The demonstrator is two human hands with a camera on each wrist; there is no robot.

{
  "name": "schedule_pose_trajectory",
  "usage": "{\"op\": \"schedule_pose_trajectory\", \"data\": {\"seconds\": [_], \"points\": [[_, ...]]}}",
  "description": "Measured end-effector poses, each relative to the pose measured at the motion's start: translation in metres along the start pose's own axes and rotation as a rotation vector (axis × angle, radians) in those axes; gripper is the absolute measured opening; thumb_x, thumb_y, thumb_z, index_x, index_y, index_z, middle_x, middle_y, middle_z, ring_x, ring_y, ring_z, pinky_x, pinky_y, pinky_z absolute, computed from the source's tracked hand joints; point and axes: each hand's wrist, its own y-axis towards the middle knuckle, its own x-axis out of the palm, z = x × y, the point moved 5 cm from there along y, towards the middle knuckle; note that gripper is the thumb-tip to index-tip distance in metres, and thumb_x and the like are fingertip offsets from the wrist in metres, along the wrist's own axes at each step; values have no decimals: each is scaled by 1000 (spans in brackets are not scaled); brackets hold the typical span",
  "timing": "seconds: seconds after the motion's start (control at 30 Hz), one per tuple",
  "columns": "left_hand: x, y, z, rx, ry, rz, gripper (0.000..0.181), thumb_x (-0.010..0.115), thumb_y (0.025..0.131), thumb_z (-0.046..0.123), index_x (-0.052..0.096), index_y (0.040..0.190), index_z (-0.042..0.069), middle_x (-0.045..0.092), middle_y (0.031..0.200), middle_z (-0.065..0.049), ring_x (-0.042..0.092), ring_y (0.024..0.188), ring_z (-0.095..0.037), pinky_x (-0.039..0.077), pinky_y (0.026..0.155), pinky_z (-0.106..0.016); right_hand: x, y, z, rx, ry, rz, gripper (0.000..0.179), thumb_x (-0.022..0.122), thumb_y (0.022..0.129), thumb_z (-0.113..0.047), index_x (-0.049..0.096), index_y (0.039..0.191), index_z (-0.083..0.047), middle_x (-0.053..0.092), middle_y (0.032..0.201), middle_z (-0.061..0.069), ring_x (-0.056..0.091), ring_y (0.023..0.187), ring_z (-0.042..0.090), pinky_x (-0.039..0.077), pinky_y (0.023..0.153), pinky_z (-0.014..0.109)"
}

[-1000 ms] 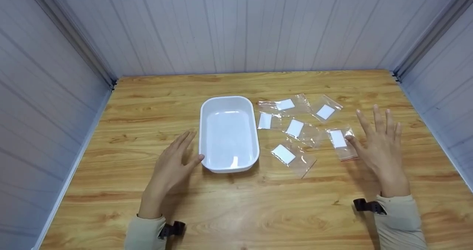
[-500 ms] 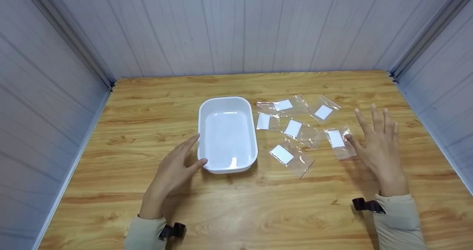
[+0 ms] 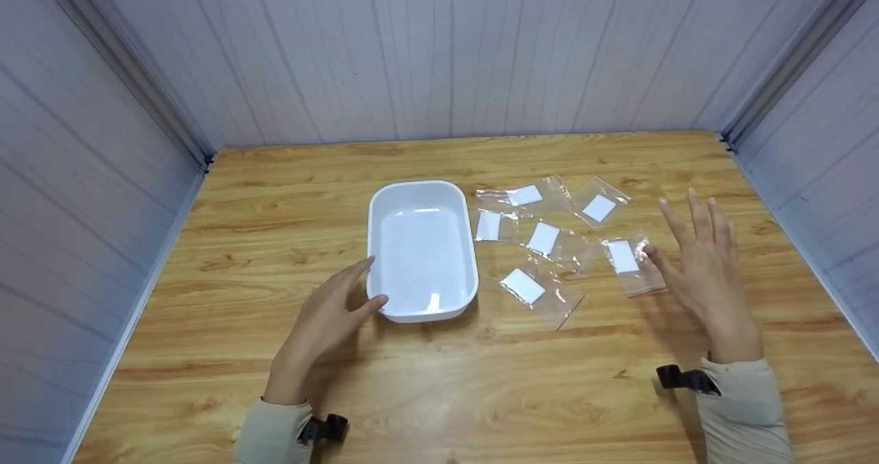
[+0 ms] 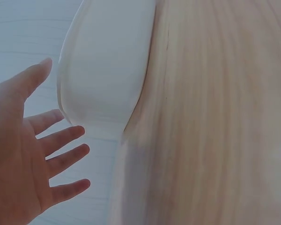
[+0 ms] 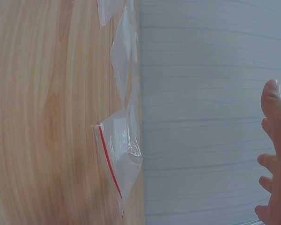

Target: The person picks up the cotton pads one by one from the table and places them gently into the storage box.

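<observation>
My left hand (image 3: 326, 316) is at the near left corner of a white plastic tray (image 3: 422, 313), fingers spread and nearly straight, thumb and index fingertip right at its rim. In the left wrist view the tray (image 4: 105, 70) stands on the table, with the hand (image 4: 18, 150) beside it. My right hand (image 3: 707, 279) hovers with fingers spread, its thumb tip by the right edge of a clear zip-lock bag (image 3: 638, 279) that has a white card inside. In the right wrist view this bag (image 5: 119, 150) shows a red seal line, and the hand (image 5: 278, 159) holds nothing.
Several more zip-lock bags with white cards lie right of the tray, among them a near one (image 3: 560, 303), a middle one (image 3: 570, 248) and a far right one (image 3: 599, 208). Panelled walls (image 3: 412, 52) enclose the wooden table (image 3: 494, 395) at the back and sides.
My left hand has moved slightly right, its thumb and index fingertip now overlapping the tray's rim. The right hand has barely moved, and the bags lie as before.
</observation>
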Motion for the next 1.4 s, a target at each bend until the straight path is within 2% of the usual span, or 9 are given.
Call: {"op": "schedule_pose_trajectory", "data": {"seconds": [0.3,0.57,0.8,1.0,1.2,1.3,1.4], "points": [[1,7,-3,-18,-61,-21,82,63,87,64,37,154,25,37,156,-9,31,144,-33,26,114,-55,-4,2,-13,-99,94,122,68,55,99,-48,30,157,-23,15,164,10,7,149,37,7,117,61],[3,7,-6,-18,-176,-58,86,73,83,57,36,154,24,34,157,-11,27,145,-33,24,114,-57,1,1,-24,-197,169,112,68,71,91,-25,41,151,-17,27,161,9,25,143,44,22,109,68],[5,8,-7,17,-210,-70,93,80,79,50,35,154,20,40,153,-14,28,145,-35,21,115,-57,3,1,-31,-279,243,147,65,73,88,-16,47,147,-9,38,156,10,35,138,43,24,113,60],[7,7,-8,12,-247,-71,93,82,79,45,34,155,19,40,152,-15,28,144,-35,20,116,-58,12,0,-34,-257,325,102,63,77,83,-7,54,141,-7,48,148,13,43,133,41,28,111,59],[7,6,-8,-6,-258,-80,93,82,80,43,32,155,21,38,154,-15,26,145,-35,18,115,-59,28,-4,-42,-239,401,-33,59,77,85,-6,56,140,-10,52,145,10,44,133,35,30,110,61],[6,7,-7,-5,-268,-88,93,81,81,44,31,156,21,36,155,-15,27,145,-37,19,115,-59,35,-8,-50,-281,424,-81,58,77,84,-4,58,139,-10,54,142,10,47,132,33,30,115,42],[7,7,-6,-4,-290,-99,93,80,81,44,30,156,21,35,155,-15,27,144,-40,19,115,-60,41,-12,-57,-329,440,-101,58,78,83,-3,59,137,-9,57,139,11,51,127,36,27,112,20]]}}
